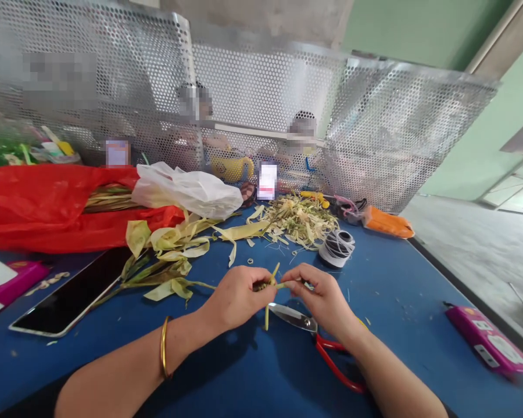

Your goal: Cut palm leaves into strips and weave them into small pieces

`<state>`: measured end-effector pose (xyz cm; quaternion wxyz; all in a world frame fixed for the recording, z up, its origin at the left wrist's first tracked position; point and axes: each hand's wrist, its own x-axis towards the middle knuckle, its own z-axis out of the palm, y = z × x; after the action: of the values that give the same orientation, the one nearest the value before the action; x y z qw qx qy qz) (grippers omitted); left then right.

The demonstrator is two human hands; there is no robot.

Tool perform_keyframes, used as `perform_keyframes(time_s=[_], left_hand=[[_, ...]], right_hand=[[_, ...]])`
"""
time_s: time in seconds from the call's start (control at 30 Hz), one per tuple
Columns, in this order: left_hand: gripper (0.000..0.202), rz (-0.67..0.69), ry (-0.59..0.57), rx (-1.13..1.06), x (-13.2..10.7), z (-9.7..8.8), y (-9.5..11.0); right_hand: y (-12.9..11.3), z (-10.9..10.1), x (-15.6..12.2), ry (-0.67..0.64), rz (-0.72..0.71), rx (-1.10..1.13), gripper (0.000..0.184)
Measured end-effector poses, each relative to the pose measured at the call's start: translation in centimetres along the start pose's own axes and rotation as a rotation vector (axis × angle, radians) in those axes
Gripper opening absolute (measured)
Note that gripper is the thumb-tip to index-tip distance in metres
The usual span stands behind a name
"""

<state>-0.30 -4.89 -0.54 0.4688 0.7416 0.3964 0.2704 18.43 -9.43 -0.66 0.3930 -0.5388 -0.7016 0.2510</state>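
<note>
My left hand [239, 296], with a gold bangle on its wrist, is closed around a small bundle of green plant strips [268, 285]. Ends of the strips stick out above and below its fingers. My right hand [314, 290] pinches one strip end just to the right of the bundle. Scissors with red handles [331, 355] lie on the blue table under my right hand and forearm, blades pointing left. Dried leafy stalks [174, 247] lie left of my hands. A spool of grey thread [337, 248] stands behind my right hand.
A heap of leaf scraps [298, 220] lies near the perforated metal screen [261, 87]. On the left are a dark phone [76, 293] and a red plastic bag [35, 203]. A purple packet [490, 342] lies right, with an orange packet [387, 222] beyond. People sit behind the screen.
</note>
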Motion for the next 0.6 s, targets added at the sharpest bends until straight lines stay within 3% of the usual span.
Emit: perform_keyframes(time_s=[0.1,0.23,0.3,0.37,0.47,0.6], left_hand=[[0.021,-0.153,0.036,-0.316,0.8,-0.5,-0.4],[0.019,-0.271,0.152,-0.588,1.6,-1.0,-0.9],[0.018,-0.307,0.183,-0.645,1.8,-1.1,-1.1],[0.017,-0.318,0.196,-0.665,1.8,-1.2,-1.3],[0.017,-0.291,0.186,-0.669,1.8,-1.3,-1.5],[0.018,-0.276,0.146,-0.667,1.8,-1.4,-1.7]], right_hand=[[0.3,-2.1,0.7,0.089,-0.055,-0.194,0.024],[0.2,-5.1,3.6,0.170,-0.163,-0.862,0.021],[0.1,-5.6,5.5,0.080,-0.144,-1.127,0.021],[0.3,-5.3,7.3,-0.091,-0.114,-1.310,0.024],[1.1,-4.2,9.1,-0.207,-0.075,-1.384,0.027],[2.7,-3.4,9.8,-0.223,-0.021,-1.379,0.028]])
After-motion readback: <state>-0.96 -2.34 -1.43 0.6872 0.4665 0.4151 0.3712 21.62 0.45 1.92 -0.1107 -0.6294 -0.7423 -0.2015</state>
